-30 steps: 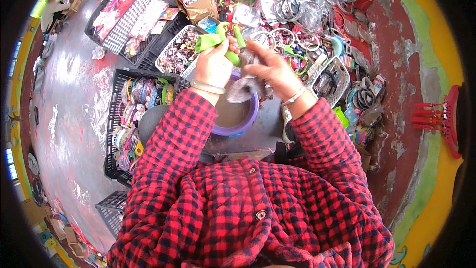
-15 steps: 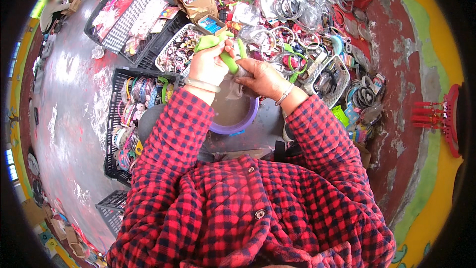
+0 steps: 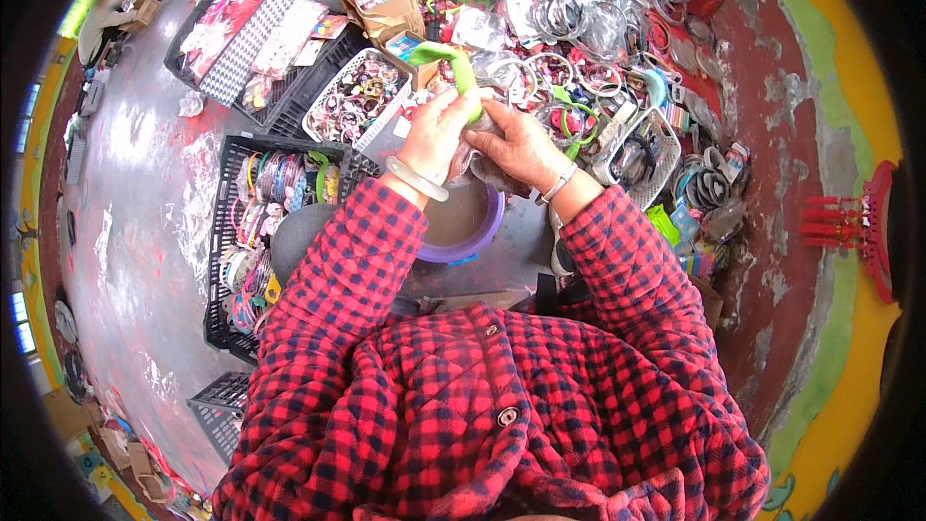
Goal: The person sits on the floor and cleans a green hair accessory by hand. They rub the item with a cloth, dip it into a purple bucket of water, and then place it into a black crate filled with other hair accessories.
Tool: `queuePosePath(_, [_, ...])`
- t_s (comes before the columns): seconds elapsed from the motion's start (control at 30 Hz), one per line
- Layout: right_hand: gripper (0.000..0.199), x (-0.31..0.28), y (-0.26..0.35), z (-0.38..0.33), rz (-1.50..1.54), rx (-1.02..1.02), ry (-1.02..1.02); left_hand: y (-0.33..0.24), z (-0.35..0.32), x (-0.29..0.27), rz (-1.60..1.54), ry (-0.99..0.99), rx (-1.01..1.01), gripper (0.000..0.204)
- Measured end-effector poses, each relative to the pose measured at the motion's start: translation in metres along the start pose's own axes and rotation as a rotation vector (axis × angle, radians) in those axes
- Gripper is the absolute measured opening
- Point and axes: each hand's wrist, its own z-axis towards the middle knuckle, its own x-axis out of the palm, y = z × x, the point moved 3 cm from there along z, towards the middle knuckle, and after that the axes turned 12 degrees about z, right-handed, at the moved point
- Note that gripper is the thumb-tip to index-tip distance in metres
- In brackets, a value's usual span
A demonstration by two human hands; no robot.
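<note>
View from the head, looking down on two hands at work above a basin. The left hand (image 3: 436,140) is closed, its fingers curled around a bright green band (image 3: 457,64), whose upper part stands out above the knuckles and bends over to the left. The right hand (image 3: 526,147) meets it, thumb and fingers drawn together on a grey-brown cloth (image 3: 488,174) at the lower end of the band; the exact contact between cloth and band is hidden by the fingers. A pale bangle (image 3: 417,179) circles the left wrist, a narrower bracelet (image 3: 558,183) the right.

Below the hands is a purple basin (image 3: 463,252) holding murky water (image 3: 455,218). To the left, a black crate (image 3: 216,260) contains headbands in many colours. Beyond the hands, slightly left, a white basket (image 3: 389,123) is filled with small, multicoloured pieces; at the right, another white basket (image 3: 667,166) holds dark items. Between and beyond them spreads a heap of hair accessories (image 3: 569,14), many in clear plastic. A cardboard box (image 3: 397,6) stands at the heap's left edge.
</note>
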Motion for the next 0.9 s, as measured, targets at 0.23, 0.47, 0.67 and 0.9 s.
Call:
queuePosePath(0.23, [0.028,-0.025,-0.003,0.003,0.613,0.123,-0.043,-0.015,0.011,-0.03,-0.234,-0.23,0.082,0.031])
queuePosePath(0.47, [0.039,-0.08,0.003,0.0,0.657,0.094,-0.191,-0.008,0.017,-0.065,-0.66,-0.245,-0.042,0.029])
queuePosePath(0.67, [0.052,-0.03,0.022,-0.004,0.121,-0.041,0.041,-0.005,0.016,-0.05,-0.739,-0.108,-0.009,0.026])
queuePosePath(0.9, [0.036,0.01,0.001,-0.002,-0.297,-0.317,0.019,0.003,0.012,-0.037,-0.799,-0.022,-0.017,0.023])
